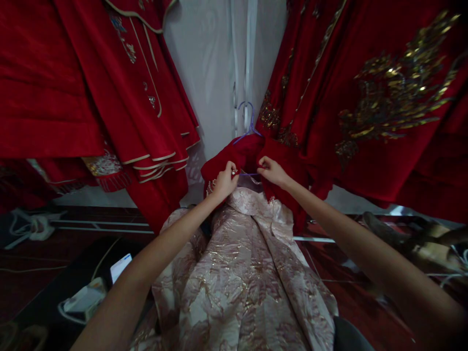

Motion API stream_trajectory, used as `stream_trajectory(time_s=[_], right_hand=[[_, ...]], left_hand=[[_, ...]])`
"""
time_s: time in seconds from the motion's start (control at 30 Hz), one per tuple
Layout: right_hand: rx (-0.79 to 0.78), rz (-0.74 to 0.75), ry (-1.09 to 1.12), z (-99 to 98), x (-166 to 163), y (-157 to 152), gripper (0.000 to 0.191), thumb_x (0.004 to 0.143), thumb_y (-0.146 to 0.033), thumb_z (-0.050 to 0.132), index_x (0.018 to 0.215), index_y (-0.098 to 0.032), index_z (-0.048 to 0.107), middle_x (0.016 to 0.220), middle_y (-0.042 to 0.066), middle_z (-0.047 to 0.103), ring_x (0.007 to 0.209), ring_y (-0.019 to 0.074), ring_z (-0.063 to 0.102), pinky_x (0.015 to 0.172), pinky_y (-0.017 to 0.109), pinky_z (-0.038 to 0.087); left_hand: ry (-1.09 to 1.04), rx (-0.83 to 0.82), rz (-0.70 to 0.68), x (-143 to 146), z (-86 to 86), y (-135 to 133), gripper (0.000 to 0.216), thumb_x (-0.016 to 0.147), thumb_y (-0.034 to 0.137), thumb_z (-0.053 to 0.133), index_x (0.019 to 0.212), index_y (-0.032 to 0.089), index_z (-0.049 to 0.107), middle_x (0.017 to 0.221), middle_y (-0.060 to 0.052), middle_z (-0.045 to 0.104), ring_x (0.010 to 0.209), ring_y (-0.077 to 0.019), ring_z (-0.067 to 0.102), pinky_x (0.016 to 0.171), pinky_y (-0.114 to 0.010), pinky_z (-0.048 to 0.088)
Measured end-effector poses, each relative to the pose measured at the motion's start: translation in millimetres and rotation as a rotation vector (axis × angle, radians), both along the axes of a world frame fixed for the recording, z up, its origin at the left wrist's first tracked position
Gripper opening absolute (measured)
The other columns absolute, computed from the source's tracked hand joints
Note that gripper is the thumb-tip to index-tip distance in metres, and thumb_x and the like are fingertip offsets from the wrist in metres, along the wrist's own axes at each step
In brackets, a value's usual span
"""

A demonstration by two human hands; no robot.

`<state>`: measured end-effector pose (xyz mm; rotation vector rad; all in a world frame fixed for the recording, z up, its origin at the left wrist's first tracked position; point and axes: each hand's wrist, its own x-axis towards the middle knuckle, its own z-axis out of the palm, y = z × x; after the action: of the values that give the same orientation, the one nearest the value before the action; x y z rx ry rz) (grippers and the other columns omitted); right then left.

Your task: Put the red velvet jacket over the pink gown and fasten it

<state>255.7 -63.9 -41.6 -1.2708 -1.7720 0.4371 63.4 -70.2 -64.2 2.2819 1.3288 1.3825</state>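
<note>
A red jacket (288,153) hangs on a thin purple hanger (252,124) in the middle of the head view, its front parted. My left hand (226,180) pinches the jacket's left front edge, with a small shiny bead beside the fingertips. On the opposite edge, my right hand (272,171) is closed, fingers curled at the red cloth. Between the two hands runs the hanger's lower bar. A pale pink brocade skirt (241,258) with a metallic leaf pattern hangs below that bar and fills the lower middle. The fine detail at my fingertips is too small to make out.
Red garments (146,97) with pale piping hang on the left; others with gold sequin embroidery (395,87) hang on the right. Behind is a pale wall (204,58). At lower left lie a lit phone (120,267) and a white box-like item (86,297) with a cable.
</note>
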Motion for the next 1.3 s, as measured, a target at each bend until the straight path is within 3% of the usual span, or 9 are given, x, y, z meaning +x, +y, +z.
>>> stream_trajectory(time_s=[0.1,0.2,0.33,0.43,0.63,0.8,0.93,1.17,1.3], right_hand=[[-0.075,0.214,0.128,4.3,-18.5,-13.4,0.013,0.064,-0.024,0.051,0.074,-0.022,0.042,0.063,-0.006,0.049,0.057,0.0105,0.045,0.055,0.022,0.036],[-0.229,0.329,0.227,14.0,-12.7,-27.6,0.016,0.065,-0.026,0.054,0.077,-0.022,0.043,0.062,-0.006,0.050,0.053,0.0096,0.045,0.049,0.021,0.034],[-0.199,0.243,0.327,14.0,3.7,-35.5,0.023,0.063,-0.027,0.061,0.076,-0.022,0.043,0.064,-0.006,0.051,0.053,0.0084,0.045,0.048,0.020,0.034],[-0.161,0.175,0.423,2.1,3.6,-36.7,0.024,0.063,-0.028,0.062,0.076,-0.023,0.042,0.064,-0.007,0.049,0.052,0.0082,0.045,0.047,0.020,0.036],[-0.182,0.265,0.511,-15.3,-19.3,-38.2,0.019,0.066,-0.027,0.058,0.077,-0.023,0.044,0.070,-0.005,0.052,0.057,0.0085,0.048,0.052,0.021,0.043],[-0.268,0.383,0.589,-21.7,-27.3,-34.3,0.022,0.065,-0.026,0.063,0.081,-0.024,0.048,0.079,-0.004,0.053,0.068,0.0094,0.055,0.065,0.026,0.051],[-0.210,0.382,0.608,-27.8,-29.5,-30.4,0.032,0.060,-0.023,0.068,0.088,-0.024,0.052,0.085,-0.002,0.054,0.076,0.0106,0.057,0.077,0.031,0.051],[-0.125,0.329,0.638,-34.8,-24.9,-28.5,0.028,0.068,-0.033,0.068,0.092,-0.026,0.055,0.087,-0.001,0.058,0.079,0.0126,0.058,0.077,0.031,0.052],[-0.102,0.331,0.638,-39.8,-17.6,-26.8,0.027,0.070,-0.036,0.069,0.093,-0.025,0.058,0.092,0.001,0.061,0.082,0.0138,0.059,0.080,0.033,0.051]], left_hand=[[-0.156,0.000,-0.189,26.3,-1.2,-6.2,0.019,0.074,0.010,0.047,0.088,0.023,0.043,0.085,-0.001,0.057,0.077,-0.0139,0.059,0.073,-0.024,0.044],[-0.244,-0.027,-0.283,34.3,9.7,-4.2,0.015,0.073,0.012,0.050,0.084,0.021,0.043,0.087,0.000,0.057,0.079,-0.0115,0.058,0.075,-0.023,0.044],[-0.170,-0.021,-0.214,30.6,18.2,-3.7,0.017,0.073,0.016,0.056,0.085,0.021,0.045,0.082,0.001,0.057,0.073,-0.0116,0.057,0.071,-0.024,0.045],[-0.122,0.025,-0.192,31.5,10.1,-7.5,0.020,0.073,0.013,0.055,0.089,0.021,0.046,0.087,-0.001,0.059,0.079,-0.0133,0.058,0.075,-0.026,0.045],[-0.073,-0.001,-0.102,33.9,-11.3,-8.5,0.026,0.076,0.008,0.049,0.098,0.020,0.044,0.097,-0.008,0.061,0.091,-0.0185,0.060,0.082,-0.032,0.045],[-0.064,0.015,-0.048,16.2,-14.6,-5.7,0.022,0.075,0.012,0.053,0.096,0.019,0.049,0.098,-0.008,0.061,0.092,-0.0186,0.060,0.084,-0.032,0.046],[-0.056,0.003,0.016,8.1,-12.1,-0.7,0.021,0.072,0.014,0.057,0.092,0.017,0.054,0.094,-0.008,0.063,0.087,-0.0185,0.061,0.082,-0.032,0.047],[0.001,0.006,-0.106,7.2,-4.6,-9.4,0.027,0.075,0.016,0.058,0.101,0.022,0.054,0.094,-0.004,0.067,0.090,-0.0183,0.064,0.083,-0.031,0.047],[-0.098,0.026,-0.072,4.4,-8.5,-20.0,0.027,0.078,0.021,0.058,0.103,0.025,0.049,0.092,-0.003,0.067,0.088,-0.0176,0.064,0.081,-0.030,0.047]])
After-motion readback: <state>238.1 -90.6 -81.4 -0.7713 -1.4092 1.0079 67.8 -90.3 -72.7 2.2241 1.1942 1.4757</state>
